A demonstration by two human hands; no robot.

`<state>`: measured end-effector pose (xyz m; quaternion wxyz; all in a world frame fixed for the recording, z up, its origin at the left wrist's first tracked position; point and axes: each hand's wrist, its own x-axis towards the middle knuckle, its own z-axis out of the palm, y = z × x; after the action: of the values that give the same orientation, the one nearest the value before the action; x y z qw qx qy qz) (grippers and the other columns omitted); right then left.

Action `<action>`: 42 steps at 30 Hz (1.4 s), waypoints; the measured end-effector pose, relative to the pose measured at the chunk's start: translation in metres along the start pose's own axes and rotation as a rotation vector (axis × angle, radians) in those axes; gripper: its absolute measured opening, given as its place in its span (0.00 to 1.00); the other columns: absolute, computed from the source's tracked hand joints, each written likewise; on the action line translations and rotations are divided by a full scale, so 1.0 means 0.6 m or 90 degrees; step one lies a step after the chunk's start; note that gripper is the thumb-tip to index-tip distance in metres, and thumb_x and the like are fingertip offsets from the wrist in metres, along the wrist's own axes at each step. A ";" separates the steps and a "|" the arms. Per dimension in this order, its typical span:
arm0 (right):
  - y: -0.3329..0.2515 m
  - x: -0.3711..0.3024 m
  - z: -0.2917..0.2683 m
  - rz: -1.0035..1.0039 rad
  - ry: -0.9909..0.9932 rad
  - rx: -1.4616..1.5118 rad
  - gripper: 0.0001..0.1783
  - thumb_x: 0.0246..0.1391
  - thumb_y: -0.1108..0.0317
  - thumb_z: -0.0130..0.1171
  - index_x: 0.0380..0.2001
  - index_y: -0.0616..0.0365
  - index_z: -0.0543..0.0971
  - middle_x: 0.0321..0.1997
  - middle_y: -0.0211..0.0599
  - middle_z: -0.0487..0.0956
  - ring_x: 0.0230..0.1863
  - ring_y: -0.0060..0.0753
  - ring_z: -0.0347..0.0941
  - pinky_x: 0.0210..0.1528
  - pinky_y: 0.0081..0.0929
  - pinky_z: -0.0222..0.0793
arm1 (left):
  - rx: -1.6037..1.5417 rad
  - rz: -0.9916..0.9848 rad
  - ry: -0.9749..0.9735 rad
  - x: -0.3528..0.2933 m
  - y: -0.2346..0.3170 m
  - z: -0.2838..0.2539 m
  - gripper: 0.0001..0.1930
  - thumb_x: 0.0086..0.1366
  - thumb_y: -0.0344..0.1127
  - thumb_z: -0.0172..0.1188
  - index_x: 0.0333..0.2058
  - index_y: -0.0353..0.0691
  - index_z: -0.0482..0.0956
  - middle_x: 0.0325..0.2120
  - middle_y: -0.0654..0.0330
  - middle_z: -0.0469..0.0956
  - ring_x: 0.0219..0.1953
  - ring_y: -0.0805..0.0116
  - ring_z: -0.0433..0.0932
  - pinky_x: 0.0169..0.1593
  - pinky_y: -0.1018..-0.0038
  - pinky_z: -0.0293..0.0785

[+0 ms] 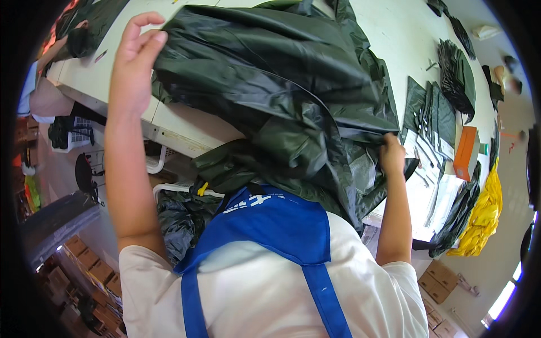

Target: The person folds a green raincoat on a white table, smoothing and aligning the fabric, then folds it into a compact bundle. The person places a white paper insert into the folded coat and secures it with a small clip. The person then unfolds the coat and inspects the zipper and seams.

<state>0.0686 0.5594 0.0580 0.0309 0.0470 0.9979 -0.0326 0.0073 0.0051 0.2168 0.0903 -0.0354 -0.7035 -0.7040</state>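
A large piece of shiny dark green fabric (265, 62), thin and creased like rainwear cloth, is spread between my two hands over the table. My left hand (135, 59) pinches its upper left corner between thumb and fingers, with the arm stretched far forward. At the right edge, lower and closer to my body, my right hand (393, 153) is closed on the same fabric. A seam or fold line curves across the middle. The lower part hangs in loose folds over the table's near edge, against my blue apron (265, 225). Its exact kind of garment I cannot tell.
Right of the fabric, the white table (394, 34) holds stacked dark green pieces (456, 79), an orange box (465, 152), papers and yellow fabric (482, 211). Another person's hand (81, 27) works at the far left. Dark fabric (180, 219) lies below the table edge.
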 end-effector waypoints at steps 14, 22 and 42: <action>-0.206 -0.090 0.047 0.000 -0.247 0.686 0.35 0.43 0.67 0.69 0.56 0.60 0.68 0.51 0.50 0.75 0.54 0.47 0.70 0.60 0.31 0.61 | 0.020 -0.137 -0.173 0.046 -0.039 -0.009 0.25 0.55 0.18 0.50 0.53 0.36 0.67 0.48 0.61 0.69 0.49 0.75 0.70 0.55 0.78 0.64; -0.194 -0.255 -0.149 -0.484 0.133 0.199 0.17 0.30 0.75 0.66 0.32 0.51 0.83 0.18 0.30 0.67 0.21 0.35 0.65 0.23 0.32 0.58 | 0.050 -0.155 -0.194 0.026 -0.044 -0.050 0.31 0.48 0.17 0.47 0.56 0.36 0.65 0.52 0.62 0.67 0.52 0.72 0.68 0.57 0.77 0.63; -0.459 -0.036 -0.160 -0.313 0.006 0.433 0.12 0.56 0.61 0.53 0.31 0.61 0.76 0.30 0.54 0.77 0.36 0.59 0.72 0.37 0.44 0.68 | 0.077 0.081 -0.069 -0.003 0.030 0.054 0.13 0.64 0.25 0.53 0.46 0.37 0.78 0.41 0.66 0.78 0.43 0.81 0.72 0.51 0.83 0.65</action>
<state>0.0581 0.2902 0.1723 0.0001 -0.1851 0.9119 -0.3664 0.0097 0.0378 0.2347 0.0986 -0.1122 -0.7447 -0.6504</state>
